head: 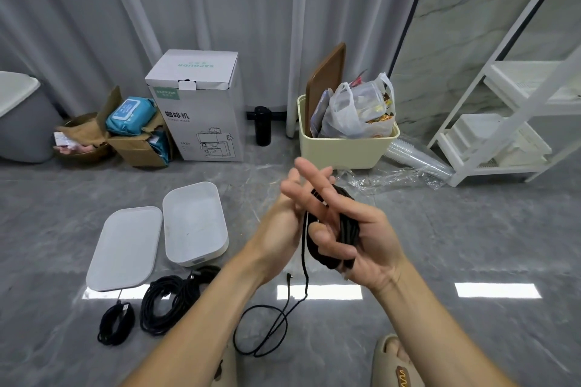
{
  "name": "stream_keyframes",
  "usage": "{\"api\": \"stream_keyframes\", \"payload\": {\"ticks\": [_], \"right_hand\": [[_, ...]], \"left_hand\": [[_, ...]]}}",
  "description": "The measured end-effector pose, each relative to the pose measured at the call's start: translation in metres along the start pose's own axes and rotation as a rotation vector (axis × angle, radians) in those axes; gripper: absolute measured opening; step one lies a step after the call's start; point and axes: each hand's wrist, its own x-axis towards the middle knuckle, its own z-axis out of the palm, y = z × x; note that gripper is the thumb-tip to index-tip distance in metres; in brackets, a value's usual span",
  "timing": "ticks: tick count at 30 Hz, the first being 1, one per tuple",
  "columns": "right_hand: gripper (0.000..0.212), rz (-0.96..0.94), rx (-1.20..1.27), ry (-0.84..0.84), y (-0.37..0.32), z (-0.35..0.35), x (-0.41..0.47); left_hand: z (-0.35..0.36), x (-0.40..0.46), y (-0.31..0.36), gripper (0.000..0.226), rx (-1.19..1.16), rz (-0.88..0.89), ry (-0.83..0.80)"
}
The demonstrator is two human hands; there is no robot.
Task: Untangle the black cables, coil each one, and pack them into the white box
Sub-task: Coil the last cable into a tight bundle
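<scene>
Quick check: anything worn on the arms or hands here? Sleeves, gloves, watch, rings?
Nothing visible. The left hand and right hand are bare, with no gloves, and no rings that can be made out. Both forearms are bare to the frame edge: no sleeves, watch or bands.

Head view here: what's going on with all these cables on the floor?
A person is coiling a black cable: the right hand grips the wound bundle, the left hand sits against it with fingers straight, and the loose tail hangs to the floor in a loop. Two coiled cables lie on the floor near the white box, which stands open with nothing visible inside, its lid beside it.
</scene>
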Motion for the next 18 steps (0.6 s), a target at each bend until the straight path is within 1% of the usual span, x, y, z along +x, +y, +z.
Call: {"api": "stream_keyframes", "payload": {"ticks": [2,5,6,9,13,16,18], "right_hand": [[0.045,-0.006,0.044,0.006,-0.002,-0.004,0.0],[0.046,0.007,0.09,-0.019,-0.003,-0.005,-0.001],[0.046,0.012,0.092,-0.024,-0.003,-0.004,-0.002],[0.046,0.024,0.096,-0.058,-0.004,-0.005,-0.004],[0.054,0.061,0.003,-0.059,-0.007,-0.012,-0.007],[0.06,0.105,-0.047,-0.074,-0.007,-0.014,-0.006],[0.06,0.131,-0.123,-0.058,-0.005,-0.013,-0.006]], "left_hand": [[0.003,-0.001,0.003,0.044,-0.066,-0.02,-0.03],[0.001,-0.002,0.0,0.037,-0.11,0.029,-0.065],[-0.001,-0.002,-0.001,0.035,-0.117,0.042,-0.079],[-0.005,-0.001,0.0,0.04,-0.069,0.071,-0.124],[-0.007,-0.001,0.006,0.027,-0.027,0.078,-0.137],[-0.01,0.0,0.01,0.032,-0.012,0.066,-0.096],[-0.01,0.0,0.012,0.026,0.026,0.074,-0.113]]}}
